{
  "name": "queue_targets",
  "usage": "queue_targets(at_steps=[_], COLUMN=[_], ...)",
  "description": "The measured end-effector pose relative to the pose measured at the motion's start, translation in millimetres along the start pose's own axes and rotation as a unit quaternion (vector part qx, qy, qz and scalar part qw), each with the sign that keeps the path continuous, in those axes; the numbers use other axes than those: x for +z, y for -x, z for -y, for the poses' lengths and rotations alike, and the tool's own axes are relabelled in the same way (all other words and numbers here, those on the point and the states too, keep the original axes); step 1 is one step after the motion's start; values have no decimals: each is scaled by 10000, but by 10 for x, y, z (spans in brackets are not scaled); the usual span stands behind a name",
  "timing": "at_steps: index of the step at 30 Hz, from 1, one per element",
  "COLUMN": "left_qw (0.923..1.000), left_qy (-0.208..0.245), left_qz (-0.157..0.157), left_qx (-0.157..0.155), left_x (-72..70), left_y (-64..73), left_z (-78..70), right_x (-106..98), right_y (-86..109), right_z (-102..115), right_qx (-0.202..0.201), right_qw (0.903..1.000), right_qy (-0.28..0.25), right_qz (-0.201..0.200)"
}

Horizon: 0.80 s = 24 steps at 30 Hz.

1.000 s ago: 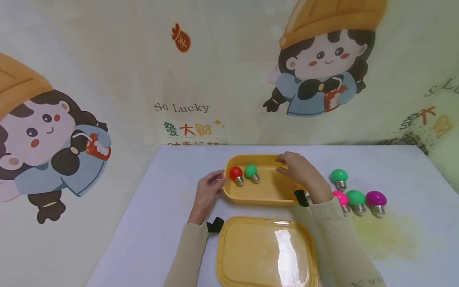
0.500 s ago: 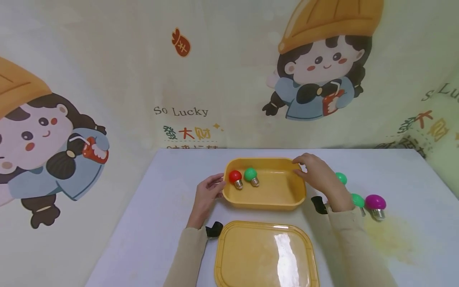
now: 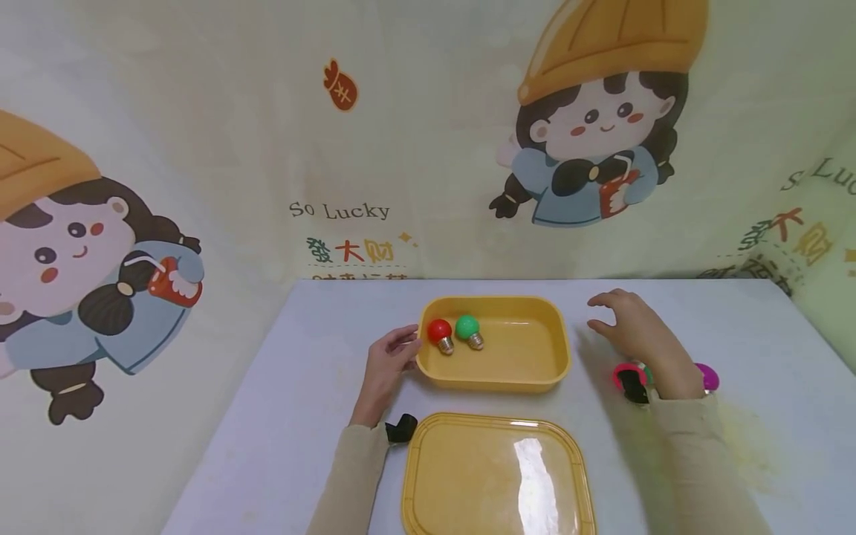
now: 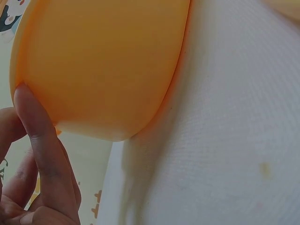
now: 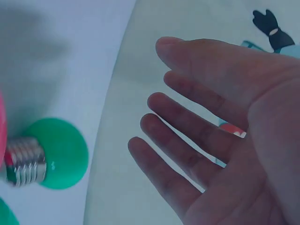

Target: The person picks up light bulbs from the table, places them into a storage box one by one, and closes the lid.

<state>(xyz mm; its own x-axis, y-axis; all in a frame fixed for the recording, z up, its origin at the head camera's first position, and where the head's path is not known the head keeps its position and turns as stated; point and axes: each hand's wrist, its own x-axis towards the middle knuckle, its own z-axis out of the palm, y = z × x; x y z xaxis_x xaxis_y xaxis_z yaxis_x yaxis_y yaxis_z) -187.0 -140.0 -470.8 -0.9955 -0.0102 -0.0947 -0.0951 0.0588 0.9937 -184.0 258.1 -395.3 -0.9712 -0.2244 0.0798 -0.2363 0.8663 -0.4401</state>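
My left hand [image 3: 390, 364] holds the left end of a yellow plastic box [image 3: 528, 357], thumb against its outer wall near the rim in the left wrist view. Inside the box, at its left, lie a red light bulb [image 3: 439, 331] and a green light bulb [image 3: 467, 326]. My right hand [image 3: 635, 327] hovers right of the box with fingers spread and nothing in them. Beneath its wrist, a pink bulb [image 3: 622, 371] and a purple bulb [image 3: 709, 377] are partly hidden. The right wrist view shows a green bulb [image 5: 65, 154] with a silver screw base.
A flat yellow lid [image 3: 468, 475] lies on the white table [image 3: 281, 416] in front of the box. Behind the table hangs a backdrop [image 3: 441, 186] printed with cartoon figures. A yellowish stain [image 3: 749, 446] marks the table at right.
My right hand has moved right, from above the box to over the loose bulbs, covering more of them. The left hand stays at the box's left end.
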Motion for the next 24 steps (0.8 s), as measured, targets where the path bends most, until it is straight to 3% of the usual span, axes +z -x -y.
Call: queue_targets(at_steps=[7,24], left_qw=[9999,9999], left_qy=[92,137], left_qz=[-35,-12], left_qx=[29,-31], left_x=[12,16], left_y=[15,12], left_z=[8,-12], right_x=[-49,-67], right_y=[67,141], right_z=[-222,-523], right_qx=[441,610], right_qw=[9984,9954], right_qy=[71,-58], right_qz=[335,741])
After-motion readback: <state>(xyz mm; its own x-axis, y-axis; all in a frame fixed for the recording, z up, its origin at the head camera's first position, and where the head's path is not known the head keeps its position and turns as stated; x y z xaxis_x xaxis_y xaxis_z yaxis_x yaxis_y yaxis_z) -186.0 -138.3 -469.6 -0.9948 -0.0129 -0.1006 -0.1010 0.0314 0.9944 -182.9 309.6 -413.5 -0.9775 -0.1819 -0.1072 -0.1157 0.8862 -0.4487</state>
